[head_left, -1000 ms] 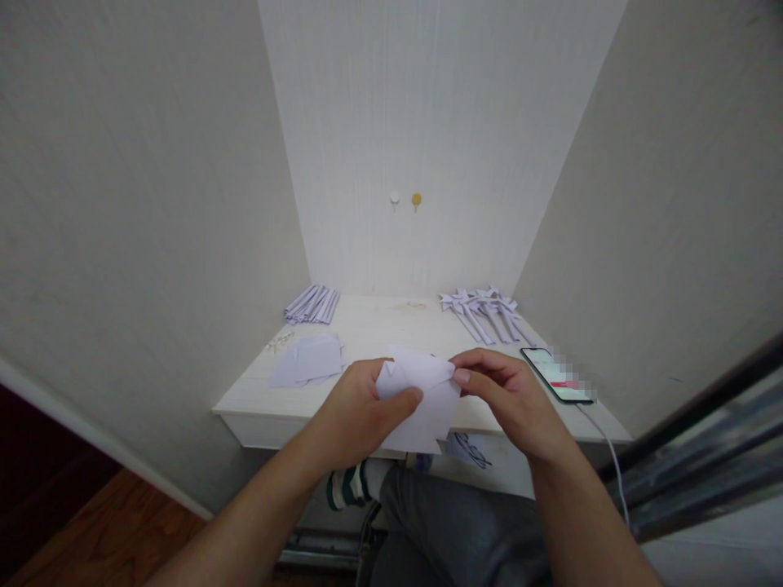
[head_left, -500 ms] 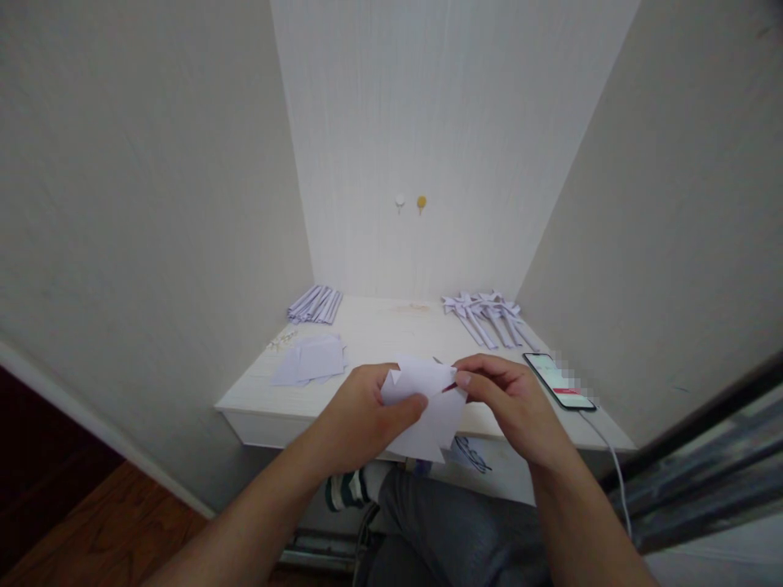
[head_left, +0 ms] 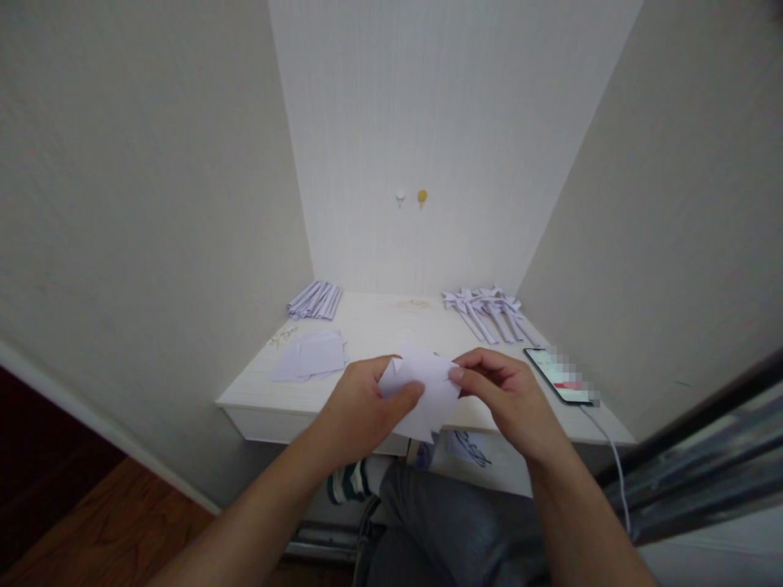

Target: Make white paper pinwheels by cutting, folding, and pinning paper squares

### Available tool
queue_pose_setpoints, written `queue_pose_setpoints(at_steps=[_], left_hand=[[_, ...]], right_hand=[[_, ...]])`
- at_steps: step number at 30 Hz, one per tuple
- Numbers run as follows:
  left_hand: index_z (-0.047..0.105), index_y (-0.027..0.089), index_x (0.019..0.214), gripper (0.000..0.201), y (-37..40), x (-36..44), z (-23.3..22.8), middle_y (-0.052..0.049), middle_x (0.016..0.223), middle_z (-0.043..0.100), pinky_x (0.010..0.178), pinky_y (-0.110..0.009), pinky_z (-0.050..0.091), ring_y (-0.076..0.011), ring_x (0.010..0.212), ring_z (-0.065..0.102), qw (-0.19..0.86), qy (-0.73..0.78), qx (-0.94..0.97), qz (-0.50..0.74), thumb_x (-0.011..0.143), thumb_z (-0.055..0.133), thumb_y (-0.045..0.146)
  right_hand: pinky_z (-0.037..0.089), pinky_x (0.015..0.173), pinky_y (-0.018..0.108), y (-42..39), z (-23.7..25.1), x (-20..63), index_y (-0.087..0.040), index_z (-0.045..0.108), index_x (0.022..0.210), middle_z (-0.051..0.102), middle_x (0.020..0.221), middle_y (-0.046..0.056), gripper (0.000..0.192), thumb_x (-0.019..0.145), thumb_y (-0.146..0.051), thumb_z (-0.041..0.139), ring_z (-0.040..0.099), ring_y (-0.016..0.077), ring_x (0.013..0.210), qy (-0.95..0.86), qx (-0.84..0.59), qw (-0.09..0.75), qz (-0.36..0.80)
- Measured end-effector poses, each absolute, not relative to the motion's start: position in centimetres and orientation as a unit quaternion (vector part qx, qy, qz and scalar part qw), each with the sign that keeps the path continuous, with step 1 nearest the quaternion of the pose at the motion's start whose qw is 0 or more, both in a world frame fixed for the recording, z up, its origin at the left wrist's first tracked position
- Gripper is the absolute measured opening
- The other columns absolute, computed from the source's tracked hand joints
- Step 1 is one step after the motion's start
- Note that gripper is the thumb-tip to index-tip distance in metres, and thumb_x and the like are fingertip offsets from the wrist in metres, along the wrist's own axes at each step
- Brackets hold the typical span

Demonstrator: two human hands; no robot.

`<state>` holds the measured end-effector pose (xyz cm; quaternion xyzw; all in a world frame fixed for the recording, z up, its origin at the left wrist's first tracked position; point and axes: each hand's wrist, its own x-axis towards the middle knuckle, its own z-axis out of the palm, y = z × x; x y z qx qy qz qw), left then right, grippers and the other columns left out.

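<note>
Person seated at a small white worktop [head_left: 379, 330] set into a pale-walled alcove; grey trousers and a green-and-white shoe [head_left: 343, 484] show below the front edge. Both hands raised just over the front edge, near its middle, sharing one folded white paper [head_left: 426, 393]. Left hand [head_left: 360, 408] curled closed on the paper's left side, thumb pressed across the face of it, fingers behind. Right hand [head_left: 505, 395] closed in a pinch on the paper's upper right edge, thumb and forefinger tips meeting on the fold. The paper hangs between the two hands, clear of the worktop, its lower edge cut or folded into jagged points that drop below the worktop's front edge. On the worktop, back left corner: a bundle of narrow folded paper strips [head_left: 315, 299], lying flat and fanned. Left side, nearer the front: a loose stack of flat white sheets [head_left: 311, 356], with a few small pale bits [head_left: 282, 335] just beside it toward the wall; too small to tell what they are. Back right corner: a cluster of finished paper pieces with long tails [head_left: 486, 310], overlapping. Right edge: a phone [head_left: 558, 375], screen lit, a white cable [head_left: 612, 465] running off the front right corner and down. Two small round pegs on the back wall, one white [head_left: 400, 195], one yellow [head_left: 422, 196], side by side.
</note>
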<state>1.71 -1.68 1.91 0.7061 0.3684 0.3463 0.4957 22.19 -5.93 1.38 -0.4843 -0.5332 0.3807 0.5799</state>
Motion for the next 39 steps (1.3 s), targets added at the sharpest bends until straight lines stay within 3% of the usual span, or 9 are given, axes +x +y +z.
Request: queue_pose_setpoints(at_steps=[8,18,25,29,32,39], left_hand=[[0.078,0.014,0.084,0.035,1.1,1.5,-1.1,-0.005,0.077,0.074,0.061,-0.027,0.047,-0.0179,0.066,0.062,0.586,0.344,0.63,0.375,0.072,0.082,0.046],[0.079,0.012,0.08,0.036,6.8,2.6,-6.7,-0.008,0.076,0.077,0.062,-0.028,0.049,-0.0185,0.063,0.065,0.669,0.327,0.575,0.339,0.058,0.09,0.039],[0.08,0.013,0.084,0.034,11.4,3.5,-9.0,-0.011,0.086,0.081,0.068,-0.031,0.054,-0.0224,0.072,0.071,0.668,0.339,0.526,0.402,0.057,0.093,0.03],[0.079,0.011,0.087,0.039,15.0,4.6,-9.2,-0.014,0.091,0.081,0.073,-0.033,0.057,-0.0234,0.075,0.073,0.69,0.327,0.491,0.419,0.055,0.094,0.028],[0.079,0.01,0.09,0.042,17.3,6.5,-8.9,-0.015,0.094,0.081,0.073,-0.034,0.058,-0.024,0.076,0.073,0.71,0.305,0.481,0.413,0.054,0.095,0.025],[0.078,0.01,0.095,0.043,20.5,10.2,-9.4,-0.015,0.096,0.081,0.067,-0.033,0.058,-0.0226,0.073,0.073,0.722,0.275,0.49,0.404,0.059,0.093,0.026]], right_hand=[[0.058,0.064,0.031,-4.4,-0.1,22.6,-0.02,0.073,0.074,0.067,0.072,0.001,0.032,0.069,-0.05,0.084,0.062,0.0165,0.069,-0.506,-0.501,0.583,0.39],[0.053,0.062,0.032,0.7,-5.5,22.7,-0.021,0.067,0.075,0.065,0.068,0.001,0.035,0.076,-0.056,0.069,0.06,0.0179,0.066,-0.546,-0.581,0.512,0.321],[0.046,0.072,0.032,3.5,-5.0,26.3,-0.02,0.065,0.094,0.072,0.093,0.007,0.028,0.087,-0.048,0.064,0.064,0.0207,0.081,-0.574,-0.704,0.375,0.187],[0.037,0.064,0.032,3.1,-5.8,29.2,-0.02,0.065,0.078,0.072,0.083,0.009,0.022,0.078,-0.039,0.076,0.061,0.0227,0.072,-0.561,-0.784,0.223,0.143],[0.035,0.062,0.032,3.0,-7.1,29.5,-0.02,0.067,0.078,0.074,0.084,0.01,0.021,0.077,-0.039,0.077,0.064,0.0246,0.074,-0.562,-0.804,0.138,0.136],[0.036,0.064,0.032,4.2,-7.6,29.5,-0.018,0.069,0.087,0.076,0.092,0.012,0.019,0.079,-0.035,0.076,0.066,0.0269,0.083,-0.575,-0.803,0.072,0.14]])
